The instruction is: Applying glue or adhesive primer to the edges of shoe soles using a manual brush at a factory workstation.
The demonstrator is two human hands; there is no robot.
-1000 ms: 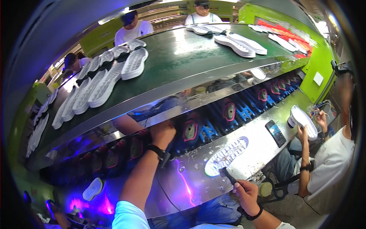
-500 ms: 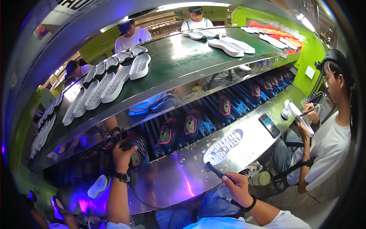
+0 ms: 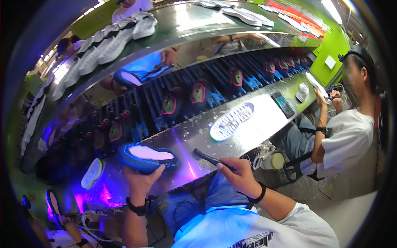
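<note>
1. L hand (image 3: 140, 180): holding dark-blue shoe upper (image 3: 149, 153), pale bottom up; thumb on near side, other fingers mostly hidden, so grip width under it = can't tell.
2. R hand (image 3: 240, 175): closed round black tool (image 3: 209, 158), narrow grip; tip points L toward shoe upper, just beside it, not touching. Tip type unclear.
3. Shoe upper loc: over front part of metal bench (image 3: 264, 126), L of tool; can't tell if it touches bench.
4. Nearby: white sole (image 3: 232, 122) flat on bench, beyond tool; phone (image 3: 283, 105) R of it; 2nd sole (image 3: 92, 173) on bench, L of shoe upper. Rack w/ pink-trimmed shoes (image 3: 198, 93) behind.
5. Step (my read): prob. prep, upper bottom-up & tool ready, no contact yet.
6. Next move prob. calls for: steady L hold, tip brought onto pale bottom, fingers clear of its edge.
</note>
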